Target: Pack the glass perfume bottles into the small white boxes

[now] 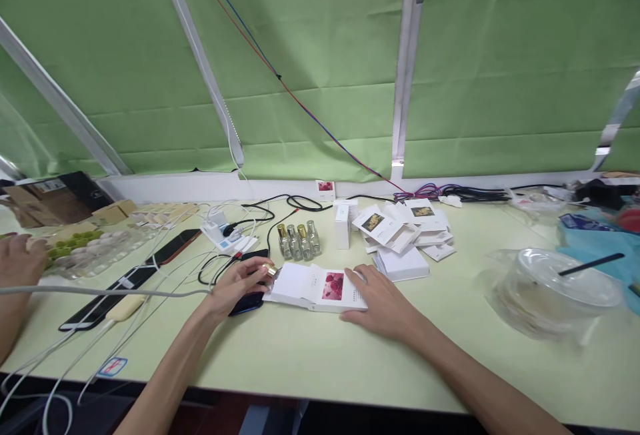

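My left hand (pixel 245 281) is closed around a small glass bottle with a gold cap (pixel 271 269), its body mostly hidden by the fingers and the carton. My right hand (pixel 383 301) grips the right end of a flat white carton (pixel 303 286), which lies on the table with its flap open toward the bottle. A pink flower picture is printed on the carton. Behind it stand several glass bottles (pixel 299 241) with gold and silver caps. To their right, a white box (pixel 342 227) stands upright near a pile of flat white cartons (pixel 400 228).
At left are a power strip (pixel 225 235), tangled white cables, dark phones (pixel 110 298) and a clear egg tray (pixel 95 248). Another person's hand (pixel 23 261) rests at the far left. A bagged plastic bowl (pixel 550 288) stands at right. Black cables (pixel 310 203) run along the back edge.
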The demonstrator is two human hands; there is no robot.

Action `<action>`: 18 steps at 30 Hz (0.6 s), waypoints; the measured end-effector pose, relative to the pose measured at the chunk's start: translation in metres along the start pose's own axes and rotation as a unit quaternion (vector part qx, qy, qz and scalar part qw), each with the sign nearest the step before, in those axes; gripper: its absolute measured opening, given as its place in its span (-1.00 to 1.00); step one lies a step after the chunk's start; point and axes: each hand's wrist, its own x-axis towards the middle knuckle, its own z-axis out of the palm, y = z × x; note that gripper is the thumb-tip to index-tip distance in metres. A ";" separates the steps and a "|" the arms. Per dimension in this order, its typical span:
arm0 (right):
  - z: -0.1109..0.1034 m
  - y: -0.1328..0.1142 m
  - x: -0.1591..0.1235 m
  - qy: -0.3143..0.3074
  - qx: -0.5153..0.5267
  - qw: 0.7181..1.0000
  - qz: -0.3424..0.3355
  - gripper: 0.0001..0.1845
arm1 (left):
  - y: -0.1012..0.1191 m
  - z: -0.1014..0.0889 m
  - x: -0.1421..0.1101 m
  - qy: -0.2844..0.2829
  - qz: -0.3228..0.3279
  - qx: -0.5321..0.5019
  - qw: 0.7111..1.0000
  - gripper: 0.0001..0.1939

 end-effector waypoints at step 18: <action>-0.017 -0.017 -0.005 0.034 -0.166 0.983 0.075 -0.48 | 0.033 0.026 -0.005 0.014 0.167 0.228 0.959 -0.61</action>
